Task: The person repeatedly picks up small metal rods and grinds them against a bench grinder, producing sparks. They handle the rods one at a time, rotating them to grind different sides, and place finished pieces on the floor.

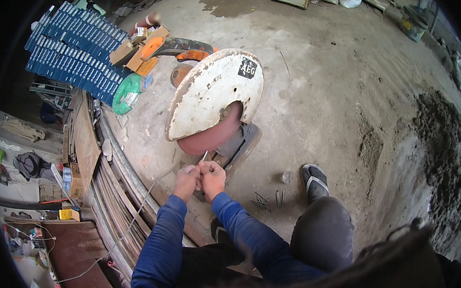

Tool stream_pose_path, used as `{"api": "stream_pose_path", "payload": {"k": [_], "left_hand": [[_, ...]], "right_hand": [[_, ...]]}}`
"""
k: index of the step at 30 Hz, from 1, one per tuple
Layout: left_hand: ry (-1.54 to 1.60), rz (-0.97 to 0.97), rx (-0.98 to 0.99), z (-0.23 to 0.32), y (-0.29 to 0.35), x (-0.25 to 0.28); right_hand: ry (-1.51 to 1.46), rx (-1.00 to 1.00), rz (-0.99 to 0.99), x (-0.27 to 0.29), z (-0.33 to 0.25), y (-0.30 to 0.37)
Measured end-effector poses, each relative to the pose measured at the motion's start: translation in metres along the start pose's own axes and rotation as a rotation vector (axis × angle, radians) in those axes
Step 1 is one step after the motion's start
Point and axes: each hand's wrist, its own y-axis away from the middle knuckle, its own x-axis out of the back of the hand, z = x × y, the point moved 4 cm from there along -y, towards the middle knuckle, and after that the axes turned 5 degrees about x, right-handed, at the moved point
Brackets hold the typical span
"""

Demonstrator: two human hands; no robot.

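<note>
In front of me stands a chop saw with a worn white guard (pixel 212 93) and an orange and black handle (pixel 181 48). Its reddish-brown disc (pixel 215 135) shows below the guard. A short, thin metal rod (pixel 205 155) sticks up from my fingers, its tip close to the disc's lower edge; I cannot tell whether they touch. My right hand (pixel 212 178) pinches the rod. Pressed against it, my left hand (pixel 187 181) is closed around the rod's lower end, which the fingers hide. Several similar metal rods (pixel 260 200) lie on the floor to the right.
Near my sandalled foot (pixel 315 182) sits a small clear jar (pixel 287 177). Long pipes and boards (pixel 124 190) run along the left, crossed by a grey cable (pixel 141 207). Stacked blue boxes (pixel 78 47) and a green hose coil (pixel 126 94) stand farther left. Dark rubble (pixel 436 141) lies right.
</note>
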Motion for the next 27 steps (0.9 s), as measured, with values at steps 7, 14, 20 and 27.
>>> {"api": "stream_pose_path", "payload": {"k": [7,14,20,27], "left_hand": [[-0.004,0.009,-0.045,0.004,-0.01,0.002],[0.021,0.018,-0.089,0.003,-0.014,0.004],[-0.019,0.099,-0.075,0.002,-0.013,0.004],[-0.009,0.15,-0.054,0.005,-0.007,0.001]], "right_hand": [[-0.012,0.032,-0.019,-0.008,-0.002,-0.009],[0.006,0.021,0.005,-0.015,-0.007,-0.009],[-0.001,0.046,0.007,-0.018,-0.005,-0.012],[0.027,0.079,0.003,-0.019,-0.006,-0.012]]}}
